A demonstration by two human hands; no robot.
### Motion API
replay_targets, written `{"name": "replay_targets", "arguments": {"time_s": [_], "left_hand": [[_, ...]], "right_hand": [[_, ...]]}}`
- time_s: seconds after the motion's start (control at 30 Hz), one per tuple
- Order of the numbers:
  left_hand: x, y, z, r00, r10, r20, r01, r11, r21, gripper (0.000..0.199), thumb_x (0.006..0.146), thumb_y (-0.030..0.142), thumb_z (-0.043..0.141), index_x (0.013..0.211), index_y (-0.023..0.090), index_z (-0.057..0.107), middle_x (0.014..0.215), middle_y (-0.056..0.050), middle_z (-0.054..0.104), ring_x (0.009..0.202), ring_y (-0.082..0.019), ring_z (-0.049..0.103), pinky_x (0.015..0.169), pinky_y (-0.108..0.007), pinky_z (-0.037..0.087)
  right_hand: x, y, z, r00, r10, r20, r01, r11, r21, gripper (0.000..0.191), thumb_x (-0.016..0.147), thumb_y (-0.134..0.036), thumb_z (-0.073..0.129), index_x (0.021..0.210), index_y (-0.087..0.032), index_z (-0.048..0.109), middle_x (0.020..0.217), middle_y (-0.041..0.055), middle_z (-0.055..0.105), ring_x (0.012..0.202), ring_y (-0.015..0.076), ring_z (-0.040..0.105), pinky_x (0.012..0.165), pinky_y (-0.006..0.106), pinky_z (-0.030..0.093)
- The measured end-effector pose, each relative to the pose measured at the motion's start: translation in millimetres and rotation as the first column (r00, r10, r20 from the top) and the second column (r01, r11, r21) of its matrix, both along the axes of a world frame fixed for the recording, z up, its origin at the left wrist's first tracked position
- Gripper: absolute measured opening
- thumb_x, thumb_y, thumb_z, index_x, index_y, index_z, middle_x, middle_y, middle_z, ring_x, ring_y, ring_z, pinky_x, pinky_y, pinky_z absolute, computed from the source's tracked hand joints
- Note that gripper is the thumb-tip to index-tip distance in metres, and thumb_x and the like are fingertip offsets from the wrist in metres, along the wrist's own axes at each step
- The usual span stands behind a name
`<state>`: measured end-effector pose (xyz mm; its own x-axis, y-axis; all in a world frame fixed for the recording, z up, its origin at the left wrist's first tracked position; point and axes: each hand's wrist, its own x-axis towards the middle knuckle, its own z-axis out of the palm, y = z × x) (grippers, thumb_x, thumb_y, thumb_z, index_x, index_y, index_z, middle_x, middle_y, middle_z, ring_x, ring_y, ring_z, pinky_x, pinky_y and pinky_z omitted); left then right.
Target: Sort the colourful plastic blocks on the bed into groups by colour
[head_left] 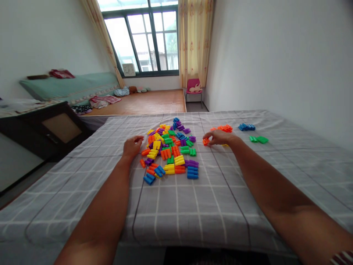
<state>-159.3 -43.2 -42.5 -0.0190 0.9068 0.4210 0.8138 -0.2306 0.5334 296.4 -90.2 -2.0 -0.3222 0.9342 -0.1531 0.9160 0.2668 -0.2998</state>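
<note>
A pile of plastic building blocks [166, 154] in orange, yellow, green, blue and purple lies on the checked cloth. At its left edge rests my left hand [133, 146], fingers drawn together; whatever may be between the fingertips is too small to tell. To the right of the pile, my right hand [219, 137] pinches an orange block [206, 141] just above or on the cloth. Behind that hand lies a group of orange blocks [226, 128], partly covered by it. A bit of a yellow block [225, 145] shows under the right wrist.
Farther right lie a blue block group [246, 127] and a green one [259, 139]. The grey checked cloth [176, 209] covers the table. A white wall [289, 66] runs along the right. Beyond the table are a wooden bed platform [154, 100] and a pink chair [193, 85].
</note>
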Motion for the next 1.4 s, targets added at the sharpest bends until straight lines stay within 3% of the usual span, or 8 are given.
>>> {"name": "replay_targets", "arguments": {"time_s": [0.23, 0.37, 0.47, 0.8, 1.0, 1.13, 1.27, 1.4], "left_hand": [[-0.3, 1.2, -4.0, 0.999, -0.012, -0.035, 0.011, 1.000, -0.024, 0.033, 0.079, 0.025, 0.050, 0.103, 0.018, 0.073, 0.099, -0.004, 0.076, 0.093, -0.019, 0.069, 0.084, -0.025, 0.051], [0.2, 3.6, -6.4, 0.997, -0.021, -0.072, 0.018, 0.999, -0.043, 0.034, 0.080, 0.025, 0.049, 0.103, 0.018, 0.072, 0.099, -0.003, 0.076, 0.093, -0.019, 0.069, 0.083, -0.025, 0.051], [1.3, 5.1, -7.1, 0.994, -0.018, -0.110, 0.013, 0.999, -0.050, 0.033, 0.080, 0.024, 0.049, 0.102, 0.019, 0.073, 0.099, -0.003, 0.076, 0.093, -0.019, 0.069, 0.083, -0.025, 0.051], [0.8, 5.9, -7.3, 0.986, -0.023, -0.168, 0.011, 0.997, -0.072, 0.033, 0.081, 0.025, 0.049, 0.104, 0.021, 0.073, 0.102, -0.002, 0.075, 0.097, -0.019, 0.068, 0.084, -0.025, 0.050], [2.2, 6.1, -9.7, 0.990, -0.047, -0.132, 0.036, 0.996, -0.087, 0.033, 0.081, 0.025, 0.049, 0.105, 0.020, 0.072, 0.101, -0.003, 0.075, 0.096, -0.019, 0.068, 0.085, -0.026, 0.050], [3.1, 6.8, -10.8, 0.985, -0.045, -0.167, 0.033, 0.997, -0.076, 0.032, 0.082, 0.026, 0.050, 0.104, 0.023, 0.073, 0.104, -0.003, 0.075, 0.097, -0.020, 0.068, 0.084, -0.027, 0.050], [2.5, 8.0, -13.1, 0.982, -0.036, -0.185, 0.021, 0.996, -0.085, 0.032, 0.082, 0.028, 0.050, 0.105, 0.023, 0.073, 0.104, -0.004, 0.074, 0.096, -0.021, 0.068, 0.083, -0.028, 0.050], [2.9, 6.9, -14.8, 0.987, -0.050, -0.152, 0.036, 0.995, -0.093, 0.033, 0.082, 0.027, 0.050, 0.106, 0.021, 0.073, 0.103, -0.005, 0.075, 0.095, -0.021, 0.068, 0.083, -0.028, 0.050]], "right_hand": [[2.7, -2.1, 7.9, 0.996, -0.001, -0.087, 0.006, 0.998, 0.058, 0.041, 0.077, -0.031, 0.070, 0.118, -0.025, 0.069, 0.108, 0.0048, 0.072, 0.090, 0.0183, 0.067, 0.079, 0.025, 0.050], [26.9, 18.3, 27.1, 0.985, -0.143, -0.099, 0.167, 0.940, 0.299, 0.046, 0.078, -0.020, 0.063, 0.124, -0.018, 0.065, 0.111, 0.0079, 0.071, 0.089, 0.0185, 0.067, 0.077, 0.025, 0.050], [46.9, 39.3, 34.2, 0.973, -0.231, 0.028, 0.211, 0.926, 0.314, 0.044, 0.075, -0.017, 0.063, 0.119, -0.018, 0.068, 0.111, 0.0075, 0.072, 0.090, 0.0192, 0.066, 0.075, 0.024, 0.049], [51.8, 63.2, 7.7, 0.951, -0.210, 0.227, 0.162, 0.964, 0.212, 0.040, 0.075, -0.030, 0.072, 0.114, -0.025, 0.070, 0.106, 0.0030, 0.072, 0.088, 0.0185, 0.064, 0.073, 0.024, 0.047], [48.5, 53.5, 13.4, 0.970, -0.166, 0.177, 0.111, 0.952, 0.287, 0.044, 0.073, -0.029, 0.074, 0.116, -0.024, 0.069, 0.111, 0.0070, 0.070, 0.095, 0.0211, 0.062, 0.085, 0.029, 0.047], [9.7, 39.3, 25.2, 0.993, -0.094, 0.069, 0.064, 0.933, 0.355, 0.039, 0.080, -0.020, 0.065, 0.119, -0.023, 0.066, 0.116, 0.0063, 0.069, 0.098, 0.0197, 0.062, 0.088, 0.030, 0.047], [-69.6, 15.6, 23.8, 0.974, 0.220, -0.061, -0.188, 0.924, 0.332, 0.028, 0.086, -0.016, 0.056, 0.111, -0.021, 0.069, 0.107, 0.0036, 0.071, 0.090, 0.0168, 0.065, 0.085, 0.028, 0.047], [-144.8, -10.0, 8.9, 0.891, 0.445, -0.089, -0.379, 0.838, 0.392, 0.025, 0.087, -0.022, 0.060, 0.111, -0.018, 0.068, 0.107, 0.0085, 0.069, 0.096, 0.0200, 0.063, 0.085, 0.031, 0.047]]}}
